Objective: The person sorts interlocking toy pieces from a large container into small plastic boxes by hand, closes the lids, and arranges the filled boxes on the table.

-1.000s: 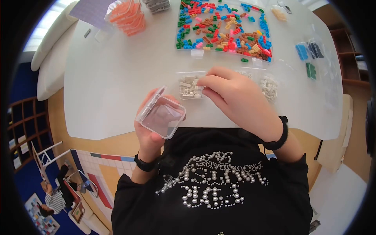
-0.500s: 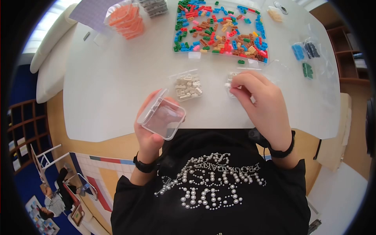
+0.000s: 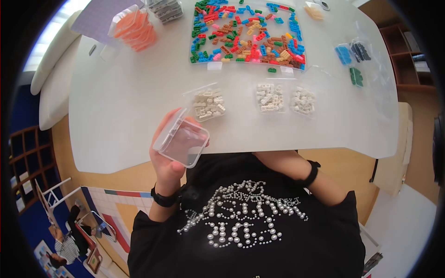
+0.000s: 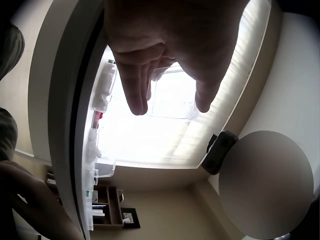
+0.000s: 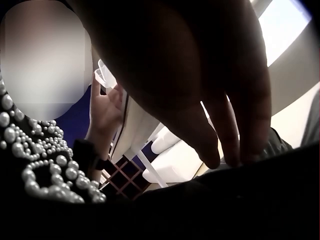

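In the head view my left hand [image 3: 163, 169] holds a small clear plastic box [image 3: 187, 147], tilted, its hinged lid raised and nothing visible inside. Thumb and fingers grip its sides; the left wrist view shows the same box [image 4: 173, 95] between them. My right hand [image 3: 280, 162] is down past the table's near edge, in front of the black shirt, its fingertips hidden from the head camera. The right wrist view shows that hand's fingers [image 5: 222, 130] extended downward, loosely together, tips against dark cloth. White toy bricks [image 3: 208, 105] fill a clear box just beyond the left hand.
Two more boxes of white bricks [image 3: 270, 98] stand to the right. Behind them lies a large clear tray [image 3: 285, 31] of coloured bricks, with a green brick [image 3: 271, 70] before it. Orange containers [image 3: 134, 30] stand back left; small boxes of blue bricks [image 3: 343, 54] and others, right.
My right hand has left the left-hand box of white bricks, passed over the middle one, and dropped below the table edge. The left hand keeps its hold on the clear box.
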{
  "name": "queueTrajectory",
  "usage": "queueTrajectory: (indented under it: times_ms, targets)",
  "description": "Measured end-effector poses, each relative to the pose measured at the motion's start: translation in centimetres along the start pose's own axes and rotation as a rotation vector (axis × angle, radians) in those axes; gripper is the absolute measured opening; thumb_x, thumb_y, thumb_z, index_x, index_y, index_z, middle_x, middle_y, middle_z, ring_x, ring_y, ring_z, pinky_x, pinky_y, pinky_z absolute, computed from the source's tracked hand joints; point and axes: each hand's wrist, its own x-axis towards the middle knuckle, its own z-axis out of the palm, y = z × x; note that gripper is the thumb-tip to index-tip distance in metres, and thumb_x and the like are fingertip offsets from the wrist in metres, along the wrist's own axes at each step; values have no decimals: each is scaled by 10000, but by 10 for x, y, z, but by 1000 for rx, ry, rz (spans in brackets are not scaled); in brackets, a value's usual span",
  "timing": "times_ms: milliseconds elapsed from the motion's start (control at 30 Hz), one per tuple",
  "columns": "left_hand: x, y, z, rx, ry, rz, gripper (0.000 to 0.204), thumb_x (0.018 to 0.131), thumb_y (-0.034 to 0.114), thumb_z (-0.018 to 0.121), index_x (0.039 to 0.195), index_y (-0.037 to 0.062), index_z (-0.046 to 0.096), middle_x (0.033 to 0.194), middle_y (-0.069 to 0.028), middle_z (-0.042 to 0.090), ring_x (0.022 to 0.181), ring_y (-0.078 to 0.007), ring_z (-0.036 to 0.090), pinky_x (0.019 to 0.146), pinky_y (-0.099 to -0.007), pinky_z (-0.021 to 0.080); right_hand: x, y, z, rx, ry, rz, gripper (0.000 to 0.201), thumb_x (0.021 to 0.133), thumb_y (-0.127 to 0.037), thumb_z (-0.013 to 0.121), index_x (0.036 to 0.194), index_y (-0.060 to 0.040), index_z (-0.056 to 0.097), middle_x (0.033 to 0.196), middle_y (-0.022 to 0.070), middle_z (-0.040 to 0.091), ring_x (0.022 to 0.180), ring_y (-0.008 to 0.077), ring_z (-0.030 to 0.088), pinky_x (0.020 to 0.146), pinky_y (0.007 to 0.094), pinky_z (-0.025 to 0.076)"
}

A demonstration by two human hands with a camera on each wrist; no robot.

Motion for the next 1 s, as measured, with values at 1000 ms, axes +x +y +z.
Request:
queueTrajectory:
  times_ms: [1000]
  targets:
    - [-2,-2,0,-28,1,14,1119,602,666,807,1376,-43,419,1002,-174,593,768,-241,646,659,-345,541,23,-51,-116,-92,360,118,143,793,25,675,913,-5,604,933,104,658,756,214,639,689,296,514]
